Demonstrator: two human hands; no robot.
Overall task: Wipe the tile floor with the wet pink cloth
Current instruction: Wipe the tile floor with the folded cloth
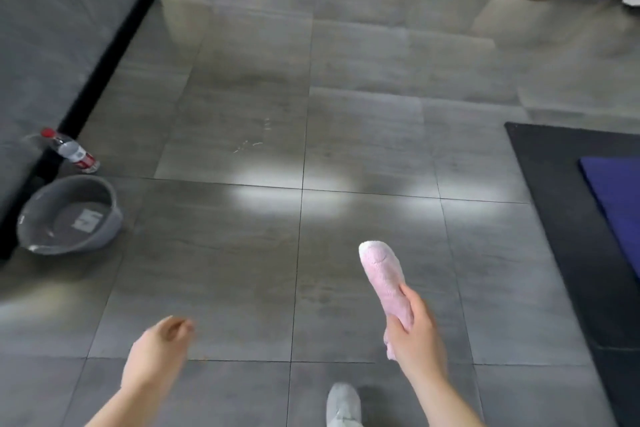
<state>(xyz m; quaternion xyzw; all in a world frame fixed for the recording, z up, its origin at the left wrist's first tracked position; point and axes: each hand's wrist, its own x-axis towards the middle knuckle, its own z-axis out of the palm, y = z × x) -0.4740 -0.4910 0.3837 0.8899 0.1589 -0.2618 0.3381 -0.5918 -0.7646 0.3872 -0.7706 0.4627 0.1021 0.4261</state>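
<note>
The right hand is closing its fingers around the lower part of the pink cloth, which is rolled or bunched into a thick tube and is sticking up and forward out of the fist, clear of the tile floor and not touching it. A small tail of the cloth is hanging out below the fist. The left hand is hovering well to the left of that grip, holding nothing, with its fingers loosely curled and apart from each other. Just below and a little left of the gripping hand, a grey shoe is standing on the tiles, so the person seems to be upright rather than crouching. Far to the left of the grip and somewhat ahead of it, a grey basin is sitting on the floor, with a plastic bottle lying just beyond it. To the right of the grip a dark mat is covering the floor. The tiles ahead of the cloth are showing glossy patches, though whether that is wetness or reflected light is hard to tell. Judging from this, the wiping itself is not yet under way: the cloth is needing to be brought down and pressed flat on the tiles.
</note>
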